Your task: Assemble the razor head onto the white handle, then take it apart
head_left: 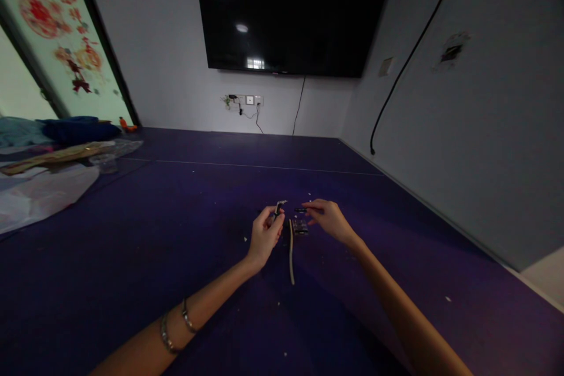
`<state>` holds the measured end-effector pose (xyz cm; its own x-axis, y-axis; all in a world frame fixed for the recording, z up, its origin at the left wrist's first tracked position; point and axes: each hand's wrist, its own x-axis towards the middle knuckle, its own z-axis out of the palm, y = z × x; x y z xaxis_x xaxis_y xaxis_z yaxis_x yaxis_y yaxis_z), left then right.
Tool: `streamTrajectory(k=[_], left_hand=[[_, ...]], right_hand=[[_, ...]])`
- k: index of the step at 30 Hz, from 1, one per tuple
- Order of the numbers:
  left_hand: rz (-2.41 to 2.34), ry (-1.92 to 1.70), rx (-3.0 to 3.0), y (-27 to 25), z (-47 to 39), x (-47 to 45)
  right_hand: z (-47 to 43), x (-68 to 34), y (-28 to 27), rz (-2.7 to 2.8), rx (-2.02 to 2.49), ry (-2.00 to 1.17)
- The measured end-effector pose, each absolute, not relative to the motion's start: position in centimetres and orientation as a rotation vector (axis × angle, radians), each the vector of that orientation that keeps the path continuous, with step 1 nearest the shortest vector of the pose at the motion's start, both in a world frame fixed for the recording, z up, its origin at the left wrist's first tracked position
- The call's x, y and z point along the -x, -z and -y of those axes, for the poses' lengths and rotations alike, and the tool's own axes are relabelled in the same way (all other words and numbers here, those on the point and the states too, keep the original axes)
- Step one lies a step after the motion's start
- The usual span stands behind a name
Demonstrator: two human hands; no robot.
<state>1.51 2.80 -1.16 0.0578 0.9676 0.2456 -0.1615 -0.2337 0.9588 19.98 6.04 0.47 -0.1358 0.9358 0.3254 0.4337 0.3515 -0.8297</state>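
Here, a small piece (279,208) is gripped by the left hand (264,239); just apart, a dark stick (300,210) is pointed toward it, pinched in the right hand (328,219).

Our left hand (264,238) covers much of a small light-and-dark piece (279,207), too tiny for us to name, while our right hand (328,218) partly hides a slim dark rod (300,210). We cannot identify the dark block (301,227) between them. The top edge crops the television (299,12), the left edge a whitish sheet (48,194), the bottom edge our forearms (215,296).
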Motion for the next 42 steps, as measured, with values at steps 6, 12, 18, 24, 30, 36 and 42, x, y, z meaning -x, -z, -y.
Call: streamTrajectory(k=[6, 12, 18, 24, 30, 36, 42], left_hand=[[-0.852, -1.372, -1.342, 1.0, -2.1, -1.9], [-0.712, -1.284, -1.472, 1.6, -1.4, -2.4], [-0.713, -1.255, -1.501, 1.5, -1.1, -2.6], [-0.717, -1.264, -1.496, 1.0, -0.9, -2.5], [-0.723, -1.254, -1.487, 1.2, -1.1, -2.5], [-0.721, -1.245, -1.479, 1.0, -1.0, -2.5], [-0.719, -1.245, -1.482, 1.2, -1.2, -2.4]], right_hand=[[-5.1, -19.0, -2.2, 1.494, 1.085, -0.805], [-4.2, -18.6, -3.5, 1.492, 1.057, -0.797], [-4.2, -18.6, -3.4, 1.525, 1.003, -0.797], [-4.0, -18.6, -3.6, 1.56, 0.984, -0.811], [-3.7, -18.4, -3.9, 1.589, 0.965, -0.801], [-3.6, -18.4, -4.0, 1.602, 0.953, -0.803], [-3.6, -18.4, -4.0, 1.619, 0.952, -0.795]])
